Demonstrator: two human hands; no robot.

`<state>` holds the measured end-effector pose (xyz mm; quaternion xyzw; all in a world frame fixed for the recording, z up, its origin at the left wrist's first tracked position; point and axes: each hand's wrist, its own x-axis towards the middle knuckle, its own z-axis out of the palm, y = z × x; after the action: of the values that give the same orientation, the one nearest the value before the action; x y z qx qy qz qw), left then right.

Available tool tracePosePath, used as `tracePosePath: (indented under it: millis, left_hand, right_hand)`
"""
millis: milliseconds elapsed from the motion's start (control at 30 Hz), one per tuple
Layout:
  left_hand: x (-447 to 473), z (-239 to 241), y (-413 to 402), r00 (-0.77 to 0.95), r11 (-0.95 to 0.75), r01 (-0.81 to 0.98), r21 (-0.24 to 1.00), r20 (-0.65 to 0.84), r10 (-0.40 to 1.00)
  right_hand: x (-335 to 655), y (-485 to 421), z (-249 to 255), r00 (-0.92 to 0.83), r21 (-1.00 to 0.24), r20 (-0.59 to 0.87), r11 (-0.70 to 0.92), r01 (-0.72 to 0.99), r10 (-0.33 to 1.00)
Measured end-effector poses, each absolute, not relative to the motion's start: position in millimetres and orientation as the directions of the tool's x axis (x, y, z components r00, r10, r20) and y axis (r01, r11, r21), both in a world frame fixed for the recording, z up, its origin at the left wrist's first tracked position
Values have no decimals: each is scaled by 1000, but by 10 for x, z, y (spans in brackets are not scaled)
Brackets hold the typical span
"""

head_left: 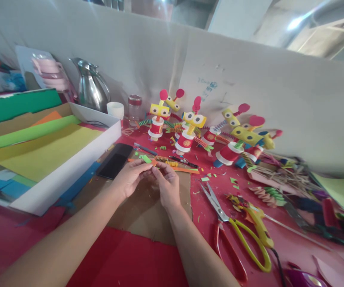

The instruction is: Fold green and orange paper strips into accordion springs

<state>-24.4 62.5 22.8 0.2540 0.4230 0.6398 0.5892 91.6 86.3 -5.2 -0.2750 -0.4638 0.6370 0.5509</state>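
My left hand (131, 177) and my right hand (168, 185) meet over a brown cardboard sheet (143, 211), fingertips pinched together on a small orange and green paper strip (152, 162). Just beyond the fingers lie folded paper springs (166, 160) and a long orange strip (186, 170). Paper-cup figures with googly eyes (190, 131) stand in a row behind them. A black phone (115, 160) lies left of my left hand.
A white box of coloured paper sheets (67, 167) fills the left. Scissors with red and yellow handles (234, 231) and a yellow glue gun (257, 221) lie at the right. A steel jug (91, 85), a white cup (115, 109) and a jar (135, 107) stand at the back wall.
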Motion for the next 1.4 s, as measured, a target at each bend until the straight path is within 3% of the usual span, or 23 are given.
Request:
tracePosePath:
  millis: [267, 567, 800, 1133, 1400]
  left_hand:
    - [-224, 208, 600, -158, 108, -506, 856, -215, 964]
    - [-107, 221, 583, -342, -20, -512, 859, -183, 922]
    - [-155, 217, 583, -241, 41, -534, 845, -198, 950]
    - [-65, 232, 570, -344, -24, -425, 905, -137, 929]
    - [-211, 208, 622, -183, 90, -620, 779, -255, 949]
  right_hand:
    - [943, 903, -85, -195, -920, 128, 43, -389, 973]
    - [932, 882, -88, -201, -929, 134, 53, -366, 970]
    - [940, 887, -60, -193, -905, 112, 20, -425, 975]
    - [925, 900, -83, -167, -910, 52, -22, -415, 984]
    - [940, 921, -52, -154, -876, 10, -66, -478, 988]
